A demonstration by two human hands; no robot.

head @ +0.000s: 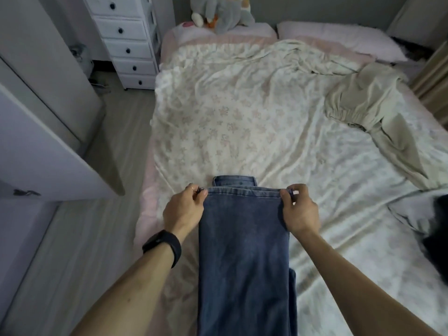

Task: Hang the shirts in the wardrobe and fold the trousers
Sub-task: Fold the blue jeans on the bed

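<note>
A pair of blue jeans (244, 238) lies lengthwise along the lower middle of the frame on the bed (242, 105), which is covered by a pale floral sheet. The left hand (184, 209) pinches the left corner of the jeans' upper stitched edge between thumb and curled fingers, and the right hand (300, 209) pinches the right corner the same way, so the edge is stretched straight between them. Just beyond that edge the buttoned waistband (234, 181) peeks out flat on the sheet. A black wristband (164, 246) sits on the left wrist and a ring (191, 188) on a left finger. Crumpled beige trousers (368, 107) lie at the right of the frame, well apart from the jeans. A plush toy (223, 15) rests at the top, a white chest of drawers (126, 40) stands upper left, and a dark garment (436, 234) shows at the right edge.
</note>
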